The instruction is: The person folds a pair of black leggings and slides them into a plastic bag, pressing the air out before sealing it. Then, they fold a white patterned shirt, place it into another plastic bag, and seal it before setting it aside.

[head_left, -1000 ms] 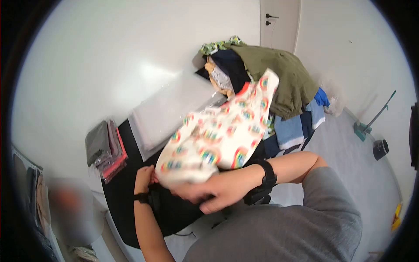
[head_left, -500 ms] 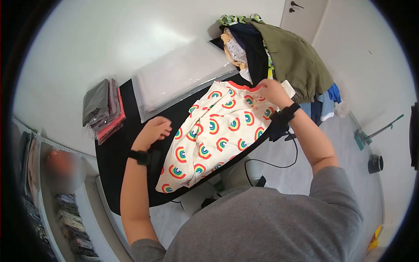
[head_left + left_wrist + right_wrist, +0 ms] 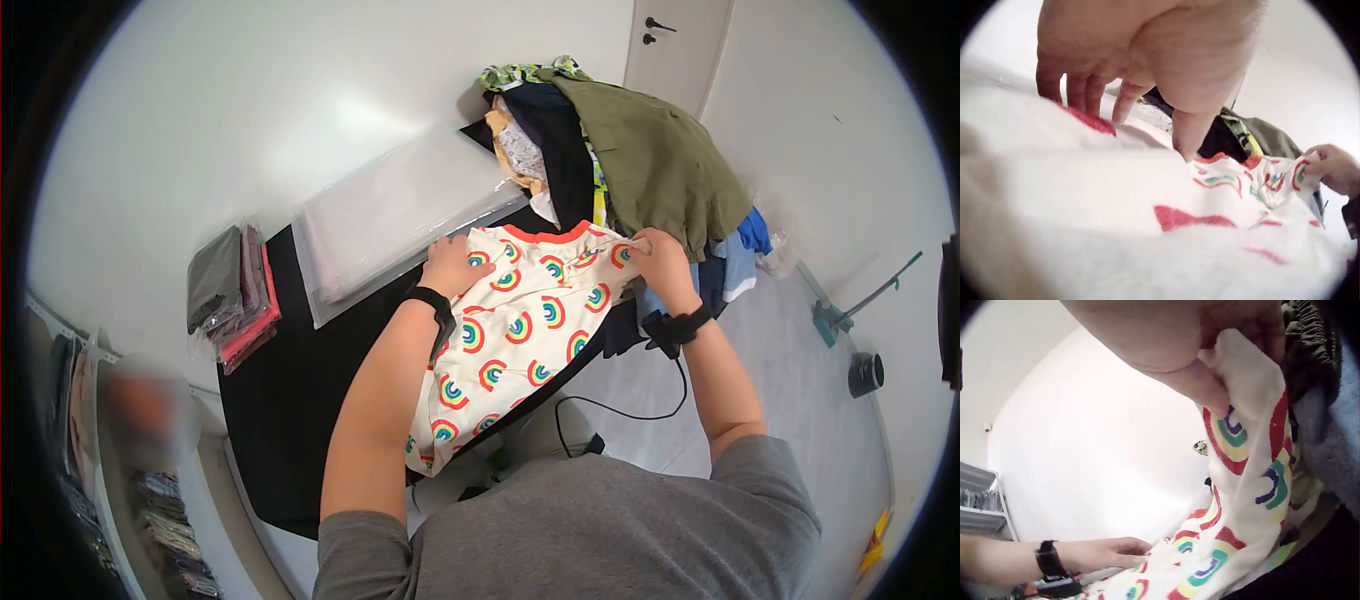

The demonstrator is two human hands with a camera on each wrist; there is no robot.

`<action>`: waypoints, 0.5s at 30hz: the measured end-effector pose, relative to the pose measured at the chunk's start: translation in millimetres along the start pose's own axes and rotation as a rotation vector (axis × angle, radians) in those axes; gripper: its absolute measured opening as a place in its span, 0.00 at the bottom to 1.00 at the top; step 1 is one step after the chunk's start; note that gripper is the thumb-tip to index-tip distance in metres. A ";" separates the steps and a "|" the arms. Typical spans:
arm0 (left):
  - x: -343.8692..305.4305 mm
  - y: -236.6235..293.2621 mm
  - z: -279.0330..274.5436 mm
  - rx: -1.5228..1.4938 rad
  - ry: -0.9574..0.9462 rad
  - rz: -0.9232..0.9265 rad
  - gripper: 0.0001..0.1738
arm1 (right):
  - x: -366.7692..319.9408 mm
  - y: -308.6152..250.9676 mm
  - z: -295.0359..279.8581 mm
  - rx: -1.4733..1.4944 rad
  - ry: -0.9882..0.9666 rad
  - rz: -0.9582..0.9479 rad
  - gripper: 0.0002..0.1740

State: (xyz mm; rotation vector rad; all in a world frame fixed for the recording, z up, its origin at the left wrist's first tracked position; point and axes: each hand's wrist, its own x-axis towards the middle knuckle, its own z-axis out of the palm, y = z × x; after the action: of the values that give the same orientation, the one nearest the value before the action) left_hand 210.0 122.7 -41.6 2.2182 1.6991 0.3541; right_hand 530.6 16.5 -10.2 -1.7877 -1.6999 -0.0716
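A cream shirt (image 3: pixel 519 328) with rainbow prints and a red neckband lies over the black table, its lower part at the near edge. My left hand (image 3: pixel 455 268) rests at the shirt's left shoulder. In the left wrist view, the fingers (image 3: pixel 1094 94) reach down to the cloth, fairly straight, with the thumb apart from them. My right hand (image 3: pixel 664 265) pinches the sleeve on the right side, and the right wrist view has the thumb (image 3: pixel 1213 394) pressed on the raised fabric. Part of the cloth bunches near that sleeve.
Behind the shirt lies a stack of clear plastic bags (image 3: pixel 400 215). Packed folded garments (image 3: pixel 235 290) sit on the left of the black table (image 3: pixel 290 430). A clothes heap with an olive garment (image 3: pixel 655 160) fills the right end. A cable (image 3: pixel 630 412) hangs below.
The shirt, blurred in motion a second ago, now lies spread on the table. My left hand moved right onto its left shoulder; my right hand moved from its lower end to the right sleeve.
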 end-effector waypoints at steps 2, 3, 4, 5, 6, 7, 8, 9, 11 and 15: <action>-4.5 3.3 7.2 0.051 0.151 0.065 0.26 | -5.3 -7.4 -10.2 0.280 -0.077 0.086 0.18; 3.3 -3.0 12.2 0.054 0.149 0.069 0.26 | -6.9 -9.4 -14.4 0.280 -0.074 0.091 0.18; 13.1 -12.4 14.9 0.032 0.093 0.120 0.21 | -8.7 -11.2 -18.1 0.419 -0.111 0.119 0.15; 16.4 -16.5 10.7 0.012 0.037 0.170 0.17 | -10.9 -13.7 -21.0 0.559 -0.150 0.148 0.12; 17.2 -20.8 7.7 0.015 0.033 0.169 0.17 | -12.6 -17.2 -23.0 0.563 -0.150 0.152 0.12; 17.4 -24.9 4.7 -0.121 0.021 0.137 0.14 | -12.8 -21.1 -25.3 0.692 -0.124 0.124 0.10; 14.0 -26.0 -2.4 -0.259 0.012 0.104 0.11 | -12.2 -24.1 -29.0 0.820 -0.098 0.094 0.08; 7.5 -25.8 -13.6 -0.257 0.012 0.101 0.11 | -11.8 -27.1 -35.6 0.824 -0.100 0.094 0.08; -9.7 -27.4 -40.0 -0.771 0.098 -0.059 0.13 | -10.3 -29.6 -48.3 1.161 -0.203 0.114 0.09; -53.9 -46.9 -100.0 -1.003 0.134 -0.009 0.17 | -7.5 -31.5 -62.0 1.485 -0.324 0.099 0.06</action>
State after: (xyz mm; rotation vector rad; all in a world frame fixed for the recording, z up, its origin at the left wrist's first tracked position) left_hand 115.9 92.3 31.3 1.4449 1.1600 1.0832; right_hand 525.1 -22.2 47.8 -0.7072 -1.1729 1.2318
